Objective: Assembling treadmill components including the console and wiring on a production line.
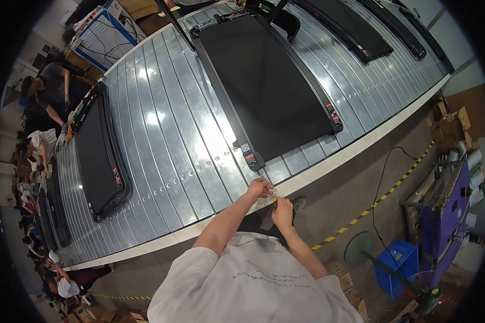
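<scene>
A large black flat treadmill deck (269,81) lies on the ribbed metal conveyor (167,134) in front of me. My left hand (259,188) is closed on a small pale piece just below the deck's near corner (251,159), at the conveyor's white front edge. My right hand (282,210) sits a little lower and to the right, closed around a small yellow-tipped object; what it is I cannot tell. Both forearms reach up from my white shirt.
Another black deck (102,156) lies to the left, more decks (355,27) at the back right. Several people work along the far left side (48,97). A purple cart (447,210), blue crate (396,264), green fan stand (361,250), cardboard boxes and a yellow-black floor stripe (377,202) are to the right.
</scene>
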A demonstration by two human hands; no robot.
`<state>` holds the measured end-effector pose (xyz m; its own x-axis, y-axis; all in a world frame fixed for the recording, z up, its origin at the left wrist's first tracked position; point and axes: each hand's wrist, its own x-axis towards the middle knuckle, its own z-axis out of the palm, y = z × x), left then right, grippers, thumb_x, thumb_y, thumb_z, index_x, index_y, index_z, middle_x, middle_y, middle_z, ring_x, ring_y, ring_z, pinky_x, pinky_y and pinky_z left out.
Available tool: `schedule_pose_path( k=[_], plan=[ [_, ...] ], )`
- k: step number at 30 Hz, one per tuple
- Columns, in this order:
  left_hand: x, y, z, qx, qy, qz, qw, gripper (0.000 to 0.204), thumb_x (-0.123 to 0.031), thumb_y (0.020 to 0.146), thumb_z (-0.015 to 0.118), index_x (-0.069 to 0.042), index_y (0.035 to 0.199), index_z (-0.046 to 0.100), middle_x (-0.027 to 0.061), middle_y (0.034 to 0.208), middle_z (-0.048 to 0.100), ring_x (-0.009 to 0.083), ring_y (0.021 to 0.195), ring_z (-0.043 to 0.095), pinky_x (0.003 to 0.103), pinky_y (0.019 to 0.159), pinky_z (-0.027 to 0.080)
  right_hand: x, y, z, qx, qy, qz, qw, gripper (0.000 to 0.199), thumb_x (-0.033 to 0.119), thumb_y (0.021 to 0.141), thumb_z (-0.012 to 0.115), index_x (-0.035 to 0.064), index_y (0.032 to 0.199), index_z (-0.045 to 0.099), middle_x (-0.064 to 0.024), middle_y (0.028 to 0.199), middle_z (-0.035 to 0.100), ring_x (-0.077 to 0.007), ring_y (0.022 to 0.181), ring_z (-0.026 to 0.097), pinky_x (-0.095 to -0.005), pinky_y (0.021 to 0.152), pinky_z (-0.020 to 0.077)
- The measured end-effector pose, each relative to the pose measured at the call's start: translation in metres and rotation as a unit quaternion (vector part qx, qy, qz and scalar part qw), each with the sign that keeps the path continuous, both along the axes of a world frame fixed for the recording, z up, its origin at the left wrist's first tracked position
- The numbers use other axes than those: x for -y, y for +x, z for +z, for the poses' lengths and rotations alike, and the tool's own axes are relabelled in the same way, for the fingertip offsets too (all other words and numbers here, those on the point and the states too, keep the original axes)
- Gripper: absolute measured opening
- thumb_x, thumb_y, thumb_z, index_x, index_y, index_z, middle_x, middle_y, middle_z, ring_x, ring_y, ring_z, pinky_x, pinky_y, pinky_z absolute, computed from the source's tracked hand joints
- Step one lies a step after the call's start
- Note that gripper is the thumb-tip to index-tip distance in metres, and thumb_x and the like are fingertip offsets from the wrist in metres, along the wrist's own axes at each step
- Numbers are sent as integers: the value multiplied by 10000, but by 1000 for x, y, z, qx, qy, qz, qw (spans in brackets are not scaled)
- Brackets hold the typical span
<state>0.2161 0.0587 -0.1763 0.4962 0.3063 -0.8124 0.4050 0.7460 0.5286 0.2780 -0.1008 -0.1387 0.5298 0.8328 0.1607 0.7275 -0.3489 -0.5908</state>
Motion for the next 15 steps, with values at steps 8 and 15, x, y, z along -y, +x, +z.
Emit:
schedule_pose_path(
  k=[8,15],
  plan=[
    [17,20,-20,-59,65,-8,996,271,-228,930,414,11,962,539,102,830,659,213,625,642,335,499,506,11,19,-36,-597,-26,-73,798,316,-46,661,482,-9,945,617,-63,767,642,-132,713,602,-236,621,442],
    [14,25,-15,-59,31,38,997,245,-207,946,398,-12,950,547,112,873,669,229,668,672,325,524,518,34,27,2,-325,-10,-77,942,300,182,849,574,30,1107,551,-174,988,635,-331,950,611,-385,799,470]
  ],
)
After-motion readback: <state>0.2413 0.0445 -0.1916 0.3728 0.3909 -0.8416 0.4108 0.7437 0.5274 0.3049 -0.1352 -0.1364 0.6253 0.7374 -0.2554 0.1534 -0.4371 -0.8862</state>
